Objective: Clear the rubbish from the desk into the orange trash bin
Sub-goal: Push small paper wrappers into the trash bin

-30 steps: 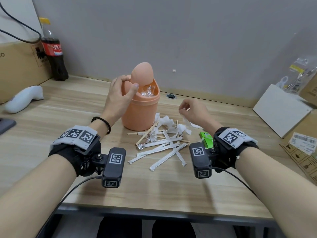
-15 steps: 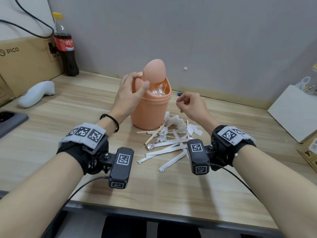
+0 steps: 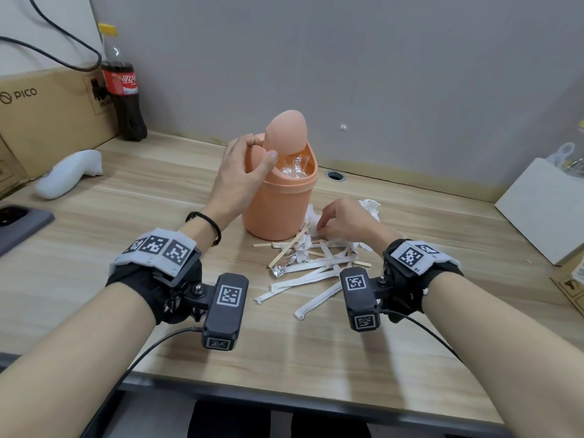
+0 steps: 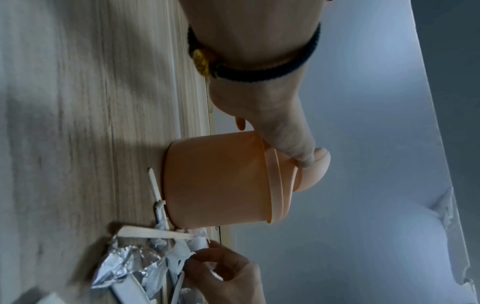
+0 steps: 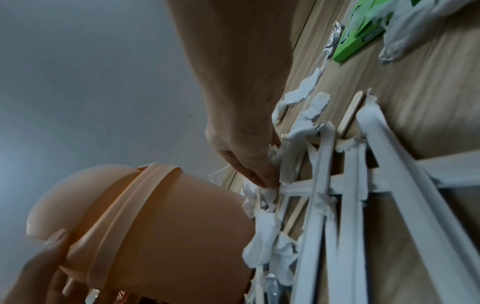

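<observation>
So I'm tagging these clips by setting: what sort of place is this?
Probably an office desk or workstation against a grey partition wall. Signs: a cable hole in the desktop, a PICO box with a white controller beside it, and a phone.

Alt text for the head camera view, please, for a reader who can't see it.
A left hand holds the orange trash bin's swing lid tipped open while the right hand reaches into paper wrappers and wooden sticks on the wooden desk.
</observation>
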Available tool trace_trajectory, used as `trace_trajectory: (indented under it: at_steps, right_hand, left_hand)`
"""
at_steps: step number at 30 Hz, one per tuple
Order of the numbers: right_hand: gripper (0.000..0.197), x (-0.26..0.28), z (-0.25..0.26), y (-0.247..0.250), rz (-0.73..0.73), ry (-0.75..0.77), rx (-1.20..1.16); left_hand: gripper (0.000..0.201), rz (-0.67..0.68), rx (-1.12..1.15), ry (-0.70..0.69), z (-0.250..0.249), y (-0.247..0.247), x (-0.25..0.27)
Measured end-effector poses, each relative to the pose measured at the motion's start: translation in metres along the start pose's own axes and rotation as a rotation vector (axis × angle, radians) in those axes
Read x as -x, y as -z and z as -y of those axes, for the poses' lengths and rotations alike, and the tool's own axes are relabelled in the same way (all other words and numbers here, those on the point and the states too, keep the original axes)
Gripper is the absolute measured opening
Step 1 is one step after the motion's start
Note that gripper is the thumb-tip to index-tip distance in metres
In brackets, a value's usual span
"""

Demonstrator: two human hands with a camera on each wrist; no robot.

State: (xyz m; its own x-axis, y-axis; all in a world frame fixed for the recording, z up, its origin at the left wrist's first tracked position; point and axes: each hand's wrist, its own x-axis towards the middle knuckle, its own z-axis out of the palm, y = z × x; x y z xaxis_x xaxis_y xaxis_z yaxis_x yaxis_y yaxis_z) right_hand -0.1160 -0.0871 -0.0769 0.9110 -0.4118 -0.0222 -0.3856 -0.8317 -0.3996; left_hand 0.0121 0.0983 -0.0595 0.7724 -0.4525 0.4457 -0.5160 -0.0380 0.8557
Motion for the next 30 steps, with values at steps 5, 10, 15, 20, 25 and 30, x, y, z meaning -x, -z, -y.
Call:
trace_trajectory:
  at_steps: [5, 10, 15, 20, 25, 30]
  right_hand:
    - [0.009, 0.001, -0.003, 0.0, -0.068, -0.017, 0.03]
    - [0.011, 0.008, 0.003, 0.032, -0.33, -0.016, -0.152]
    - [0.02, 0.011, 0.035, 0.072, -0.491, 0.117, -0.412]
    - [0.021, 0.009, 0.07, 0.077, -0.478, 0.288, -0.384]
    - [0.012, 0.002, 0.083, 0.054, -0.436, 0.305, -0.405]
    - [0.005, 0.002, 0.087, 0.043, -0.469, 0.322, -0.293]
  left_hand:
    - [0.026, 0.007, -0.003, -0.003, 0.0, 0.001, 0.0]
    - [0.031, 0.003, -0.005, 0.006, -0.001, -0.002, 0.0]
    - [0.033, -0.002, 0.005, 0.011, -0.002, -0.002, 0.0]
    - [0.036, -0.016, 0.038, 0.028, 0.003, -0.003, 0.0]
    - [0.038, -0.013, 0.043, 0.034, 0.004, -0.001, 0.0]
    - [0.037, 0.008, 0.032, 0.038, 0.004, 0.001, -0.002]
